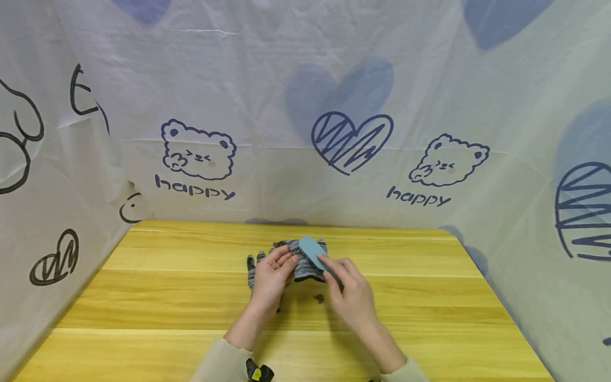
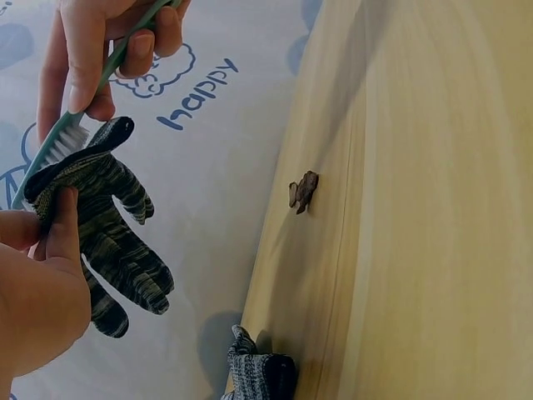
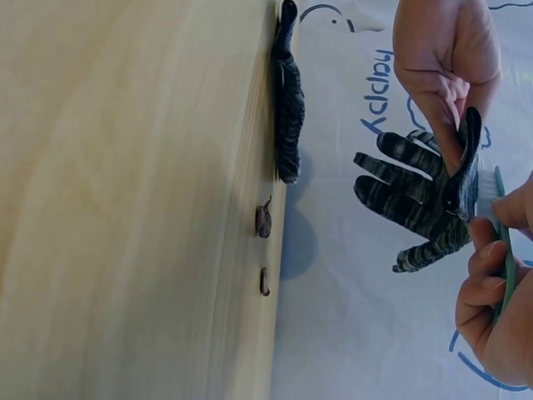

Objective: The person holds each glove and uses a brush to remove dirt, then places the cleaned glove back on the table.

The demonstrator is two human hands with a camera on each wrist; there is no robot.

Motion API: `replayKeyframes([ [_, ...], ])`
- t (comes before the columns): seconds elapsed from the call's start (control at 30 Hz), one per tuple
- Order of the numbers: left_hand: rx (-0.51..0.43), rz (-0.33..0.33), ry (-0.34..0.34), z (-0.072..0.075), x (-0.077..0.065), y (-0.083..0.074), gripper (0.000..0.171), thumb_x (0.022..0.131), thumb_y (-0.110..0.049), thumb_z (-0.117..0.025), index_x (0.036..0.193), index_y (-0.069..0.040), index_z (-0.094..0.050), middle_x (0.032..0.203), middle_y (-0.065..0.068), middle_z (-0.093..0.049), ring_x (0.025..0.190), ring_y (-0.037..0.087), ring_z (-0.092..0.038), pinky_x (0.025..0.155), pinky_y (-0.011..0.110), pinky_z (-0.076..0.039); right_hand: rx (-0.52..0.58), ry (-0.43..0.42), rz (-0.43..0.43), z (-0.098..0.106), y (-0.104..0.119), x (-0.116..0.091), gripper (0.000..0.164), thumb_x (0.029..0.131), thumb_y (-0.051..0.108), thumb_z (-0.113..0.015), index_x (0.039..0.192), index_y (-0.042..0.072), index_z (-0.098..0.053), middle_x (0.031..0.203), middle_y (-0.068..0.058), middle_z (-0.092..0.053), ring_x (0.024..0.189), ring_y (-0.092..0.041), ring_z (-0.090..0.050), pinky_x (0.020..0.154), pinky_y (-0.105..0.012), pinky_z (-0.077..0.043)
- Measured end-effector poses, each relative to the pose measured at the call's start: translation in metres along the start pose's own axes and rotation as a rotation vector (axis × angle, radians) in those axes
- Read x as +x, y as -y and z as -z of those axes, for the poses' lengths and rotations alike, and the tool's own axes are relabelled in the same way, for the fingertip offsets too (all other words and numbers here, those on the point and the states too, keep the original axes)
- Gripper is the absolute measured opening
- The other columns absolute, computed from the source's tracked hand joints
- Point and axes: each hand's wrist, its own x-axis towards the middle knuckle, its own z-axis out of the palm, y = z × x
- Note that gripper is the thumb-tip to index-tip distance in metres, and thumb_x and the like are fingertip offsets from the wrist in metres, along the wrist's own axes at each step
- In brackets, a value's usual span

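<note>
Trouble could come if the scrub brush [image 1: 311,249] pushes too hard: the left hand [image 1: 269,281] pinches the striped knit glove [image 2: 107,227] only near its cuff, so it may fold or slip away. The bristles [image 2: 67,143] might also bump those fingers — they sit very close. If the glove drops, it could land on the brown bits [image 2: 306,193] on the desk [image 1: 410,297]. The right hand [image 1: 352,294] has its fingers clamped on the brush handle. The glove is up above the desk, between both hands. Its long way runs from cuff to tips — cuff up and on the person's side, tips hanging toward the desk. A second glove [image 3: 289,121] lies on the desk.
</note>
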Motion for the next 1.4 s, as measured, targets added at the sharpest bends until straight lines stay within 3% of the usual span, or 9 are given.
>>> replayKeyframes([
  [0.23, 0.004, -0.012, 0.004, -0.001, -0.002, -0.001, 0.05, 0.104, -0.003, -0.061, 0.148, 0.013, -0.045, 0.146, 0.032, -0.053, 0.135, 0.036, -0.056, 0.091, 0.019, -0.056, -0.013, -0.014, -0.006, 0.001, 0.0, 0.001, 0.042, 0.093, 0.002, -0.074, 0.133, 0.013, -0.071, 0.099, -0.003, -0.067, 0.067, -0.006, -0.052, 0.054, -0.021, -0.046],
  [0.5, 0.001, -0.006, -0.001, 0.0, -0.001, -0.001, 0.05, 0.104, -0.003, -0.061, 0.15, 0.011, -0.045, 0.147, 0.031, -0.052, 0.137, 0.037, -0.054, 0.087, 0.017, -0.056, -0.03, -0.048, -0.002, 0.001, -0.001, -0.001, 0.042, 0.093, 0.0, -0.074, 0.133, 0.012, -0.071, 0.098, -0.005, -0.066, 0.065, -0.004, -0.049, 0.051, -0.018, -0.042],
  [0.7, 0.004, -0.019, 0.005, 0.001, -0.001, -0.001, 0.053, 0.105, -0.003, -0.059, 0.152, 0.011, -0.041, 0.151, 0.031, -0.048, 0.142, 0.04, -0.047, 0.097, 0.024, -0.055, -0.032, -0.07, -0.024, 0.002, -0.004, -0.001, 0.044, 0.091, -0.003, -0.074, 0.133, 0.011, -0.071, 0.099, -0.006, -0.067, 0.066, -0.005, -0.052, 0.051, -0.019, -0.044],
  [0.8, -0.01, -0.032, -0.007, 0.001, -0.001, -0.001, 0.051, 0.105, -0.003, -0.059, 0.151, 0.011, -0.042, 0.148, 0.03, -0.051, 0.138, 0.034, -0.053, 0.094, 0.021, -0.056, -0.026, -0.065, -0.048, 0.003, -0.006, 0.0, 0.044, 0.092, -0.002, -0.074, 0.133, 0.011, -0.071, 0.1, -0.006, -0.068, 0.064, -0.005, -0.05, 0.05, -0.019, -0.043],
  [0.9, -0.024, -0.047, -0.021, 0.0, -0.001, -0.002, 0.049, 0.105, -0.002, -0.058, 0.15, 0.012, -0.044, 0.145, 0.03, -0.055, 0.125, 0.019, -0.063, 0.081, 0.017, -0.056, -0.018, -0.054, -0.078, 0.005, -0.007, 0.0, 0.043, 0.093, -0.001, -0.074, 0.134, 0.013, -0.071, 0.102, -0.005, -0.068, 0.064, -0.005, -0.049, 0.05, -0.02, -0.043],
  [1.03, -0.033, -0.051, -0.03, -0.001, -0.001, -0.003, 0.049, 0.104, -0.001, -0.058, 0.149, 0.012, -0.044, 0.144, 0.03, -0.056, 0.113, 0.007, -0.066, 0.071, 0.016, -0.053, -0.01, -0.041, -0.105, 0.005, -0.009, 0.0, 0.042, 0.095, 0.001, -0.073, 0.135, 0.014, -0.071, 0.103, -0.006, -0.069, 0.065, -0.005, -0.05, 0.051, -0.02, -0.044],
  [1.27, -0.018, -0.057, -0.03, -0.002, -0.003, -0.004, 0.05, 0.105, -0.001, -0.058, 0.15, 0.012, -0.042, 0.147, 0.032, -0.052, 0.134, 0.033, -0.056, 0.077, 0.016, -0.056, -0.026, -0.047, -0.107, 0.003, -0.015, -0.001, 0.042, 0.095, 0.001, -0.073, 0.134, 0.013, -0.071, 0.102, -0.007, -0.069, 0.065, -0.006, -0.051, 0.05, -0.02, -0.043],
  [1.4, -0.019, -0.058, -0.027, -0.001, -0.002, -0.003, 0.05, 0.105, -0.001, -0.058, 0.15, 0.012, -0.042, 0.147, 0.032, -0.052, 0.133, 0.033, -0.057, 0.077, 0.016, -0.056, -0.037, -0.046, -0.119, 0.002, -0.017, -0.002, 0.041, 0.095, 0.001, -0.072, 0.134, 0.013, -0.071, 0.102, -0.007, -0.069, 0.065, -0.006, -0.051, 0.051, -0.02, -0.043],
])
